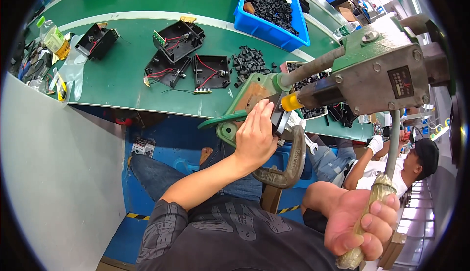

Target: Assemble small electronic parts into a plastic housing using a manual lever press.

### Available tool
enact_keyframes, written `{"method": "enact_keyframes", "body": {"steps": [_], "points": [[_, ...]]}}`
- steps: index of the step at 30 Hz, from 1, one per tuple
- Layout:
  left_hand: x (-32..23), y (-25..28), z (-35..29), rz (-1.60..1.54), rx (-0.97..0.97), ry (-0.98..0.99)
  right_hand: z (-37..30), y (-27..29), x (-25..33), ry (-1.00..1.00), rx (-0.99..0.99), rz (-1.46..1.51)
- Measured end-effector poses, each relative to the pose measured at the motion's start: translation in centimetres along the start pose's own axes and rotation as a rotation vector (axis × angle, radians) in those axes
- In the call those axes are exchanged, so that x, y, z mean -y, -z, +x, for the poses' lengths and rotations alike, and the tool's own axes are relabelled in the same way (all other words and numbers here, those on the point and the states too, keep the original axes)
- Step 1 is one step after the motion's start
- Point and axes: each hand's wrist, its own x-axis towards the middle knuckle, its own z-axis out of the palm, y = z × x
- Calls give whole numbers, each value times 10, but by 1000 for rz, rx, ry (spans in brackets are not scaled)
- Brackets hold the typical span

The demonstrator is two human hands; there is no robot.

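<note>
My left hand (256,136) lies with its fingers together over a black plastic box (280,119), holding it at the base of a green hand press (367,58). The yellow tip (291,102) of the press's ram sits right against or just above the box; I cannot tell which. My fingers hide much of the box. At the lower right, my right hand (360,222) is wrapped around the tape-covered lever handle (377,192) of the press. A G-clamp (293,163) hangs at the bench edge beside the press base.
Black boxes with red wires (178,40) lie on the green bench (132,89). A pile of small black parts (248,62) sits near the press, below a blue bin (240,21) full of them. A bottle (53,38) stands far left. A co-worker (391,165) sits at the right.
</note>
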Motion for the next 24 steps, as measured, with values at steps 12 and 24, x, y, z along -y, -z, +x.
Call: {"method": "enact_keyframes", "body": {"steps": [12, 24], "points": [[2, -4, 0, -25, 26, 11, -10, -42, -1, 25, -226, -57], [7, -8, 1, 17, 10, 12, -48, -60, -22, 144, -433, -429]]}}
